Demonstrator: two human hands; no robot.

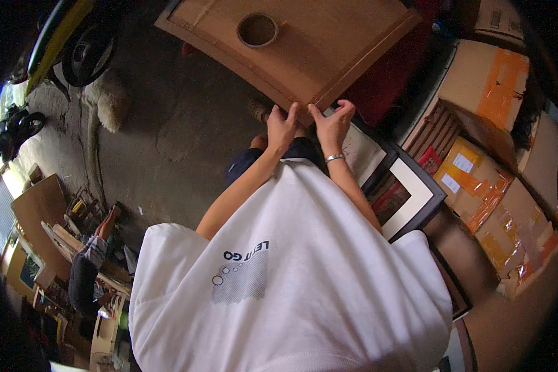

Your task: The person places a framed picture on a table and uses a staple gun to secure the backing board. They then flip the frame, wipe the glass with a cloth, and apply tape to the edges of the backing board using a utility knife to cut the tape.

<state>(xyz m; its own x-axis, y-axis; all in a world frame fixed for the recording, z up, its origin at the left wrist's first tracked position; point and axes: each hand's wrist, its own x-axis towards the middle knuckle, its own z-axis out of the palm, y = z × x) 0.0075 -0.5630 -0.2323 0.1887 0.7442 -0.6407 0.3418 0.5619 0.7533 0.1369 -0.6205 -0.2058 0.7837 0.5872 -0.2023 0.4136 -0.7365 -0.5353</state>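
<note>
A brown panel (335, 46) with strips along its edges lies in front of me, one corner pointing at me. On top of it sits a roll of tape (258, 30). My left hand (282, 131) is closed at the panel's near corner, its thumb and fingertips pinching the edge. Just right of it, my right hand (333, 130), with a metal band at the wrist, has its thumb pressed on the same edge and its fingers bent. Whether a thin strip is also between the fingers is too small to tell.
Dark picture frames (415, 192) with pale mats lie to my right. Beyond them are taped cardboard boxes (477, 180). Grey floor (173, 118) stretches to the left, with a pale fluffy thing (108, 99) on it. Another person (87, 273) is among wooden pieces at lower left.
</note>
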